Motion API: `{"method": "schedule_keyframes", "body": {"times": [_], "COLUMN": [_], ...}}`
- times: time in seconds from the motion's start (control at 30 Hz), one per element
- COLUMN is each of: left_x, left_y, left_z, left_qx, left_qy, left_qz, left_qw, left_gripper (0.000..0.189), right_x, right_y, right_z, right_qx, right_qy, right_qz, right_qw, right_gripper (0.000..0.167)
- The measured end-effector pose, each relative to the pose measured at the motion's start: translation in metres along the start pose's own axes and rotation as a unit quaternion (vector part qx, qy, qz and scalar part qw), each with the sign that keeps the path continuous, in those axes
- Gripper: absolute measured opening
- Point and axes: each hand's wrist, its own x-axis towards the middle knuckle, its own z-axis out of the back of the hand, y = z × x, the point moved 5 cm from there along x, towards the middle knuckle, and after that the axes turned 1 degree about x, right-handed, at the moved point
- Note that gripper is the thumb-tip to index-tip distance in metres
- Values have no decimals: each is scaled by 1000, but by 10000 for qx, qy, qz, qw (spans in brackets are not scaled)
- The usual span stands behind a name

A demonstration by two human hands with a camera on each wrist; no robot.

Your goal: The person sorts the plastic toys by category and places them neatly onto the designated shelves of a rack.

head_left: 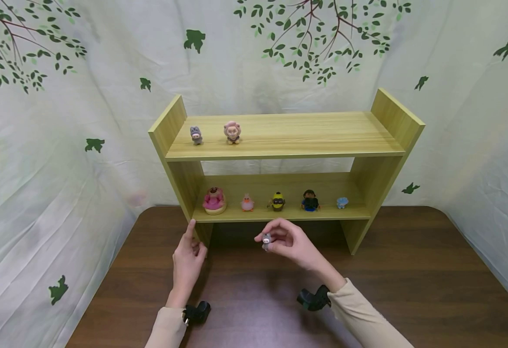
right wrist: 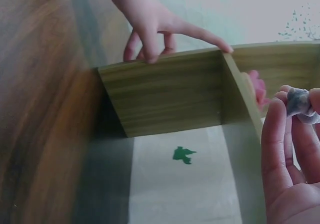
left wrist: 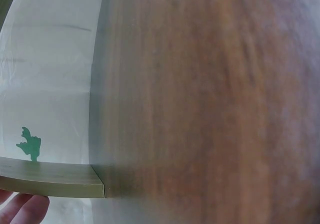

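In the head view my right hand (head_left: 292, 243) pinches a small grey figurine (head_left: 266, 240) with a pale snout between thumb and fingertips, in front of the lower shelf. The right wrist view shows the same figurine (right wrist: 300, 103) from close by, partly covered by the fingers. My left hand (head_left: 187, 263) holds the front edge of the left side panel of the wooden shelf (head_left: 280, 157). Its index finger points up along that edge, with the thumb on the near side and other fingers behind the panel. In the left wrist view, fingertips (left wrist: 31, 211) lie right at the panel's edge.
On the top board stand a grey figurine (head_left: 196, 136) and a pink one (head_left: 232, 133). Along the lower board are a pink bear (head_left: 214, 199), a pink duck (head_left: 247, 203), a yellow figure (head_left: 277, 201), a dark-haired figure (head_left: 310, 200) and a blue figurine (head_left: 342, 202).
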Motion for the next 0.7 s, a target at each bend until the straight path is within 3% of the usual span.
{"method": "schedule_keyframes", "body": {"times": [0.37, 0.7], "left_x": [0, 0], "left_y": [0, -1], "left_z": [0, -1], "left_qx": [37, 35], "left_qy": [22, 64], "left_qz": [-4, 27], "left_qw": [10000, 10000], "left_gripper": [86, 86], "right_x": [6, 11], "right_y": [27, 48], "right_z": [10, 16], "right_qx": [-290, -395], "right_qy": [-196, -419], "right_qz": [445, 434], "right_qw": [9984, 9974], "right_gripper": [24, 24]}}
